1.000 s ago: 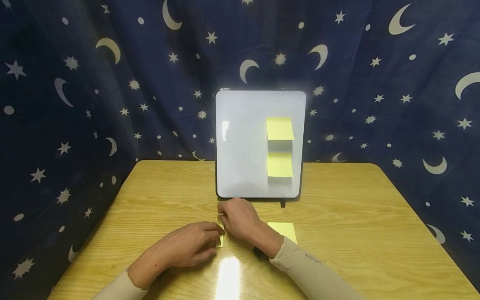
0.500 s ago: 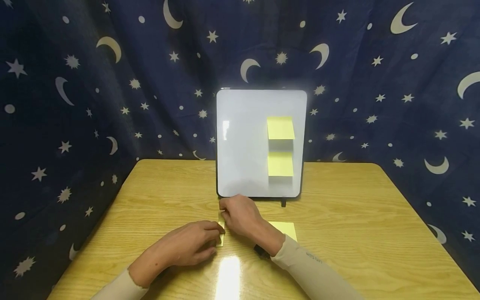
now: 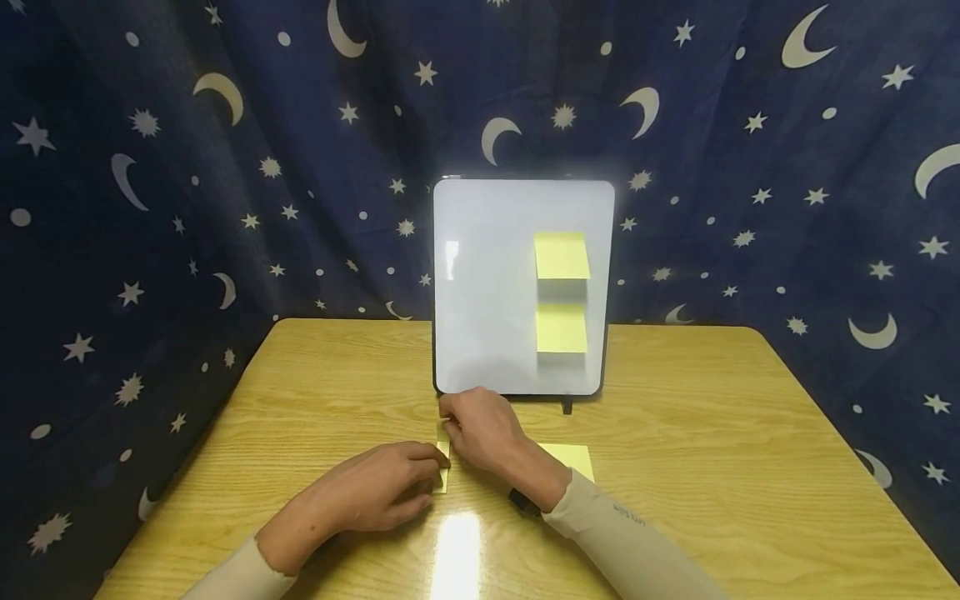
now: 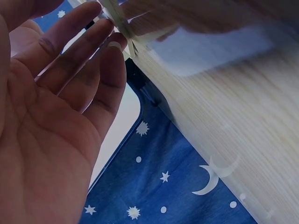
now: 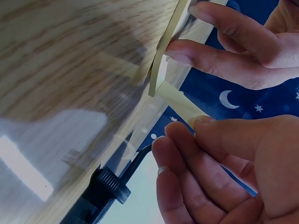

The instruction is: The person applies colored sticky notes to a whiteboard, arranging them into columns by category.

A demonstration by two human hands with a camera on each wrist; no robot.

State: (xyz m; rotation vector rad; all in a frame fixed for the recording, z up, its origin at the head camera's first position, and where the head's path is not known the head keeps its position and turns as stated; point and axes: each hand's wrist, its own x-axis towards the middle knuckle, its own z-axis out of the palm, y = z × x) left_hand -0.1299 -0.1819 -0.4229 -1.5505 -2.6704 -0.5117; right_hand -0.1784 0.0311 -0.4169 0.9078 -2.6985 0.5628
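A narrow yellow sticky-note pad (image 3: pixel 443 479) lies on the wooden table in front of the whiteboard (image 3: pixel 487 292). My left hand (image 3: pixel 386 487) rests its fingertips on this pad, holding it against the table; in the left wrist view its fingers (image 4: pixel 74 51) stretch to the pad's edge. At the pad's far end, my right hand (image 3: pixel 483 429) pinches a thin yellow note (image 5: pixel 180 105) between thumb and fingertips. In the right wrist view this note slants up from the pad (image 5: pixel 161 70), its lower end still at the pad.
Two yellow sticky notes, an upper one (image 3: pixel 562 256) and a lower one (image 3: pixel 561 328), hang on the whiteboard's right side. A yellow square (image 3: pixel 573 460) lies on the table (image 3: pixel 712 433), partly behind my right forearm. A dark star-patterned curtain (image 3: pixel 337 150) surrounds the table.
My right hand has shifted slightly up and away from the left, lifting the end of the note off the pad. The left hand stays in place.
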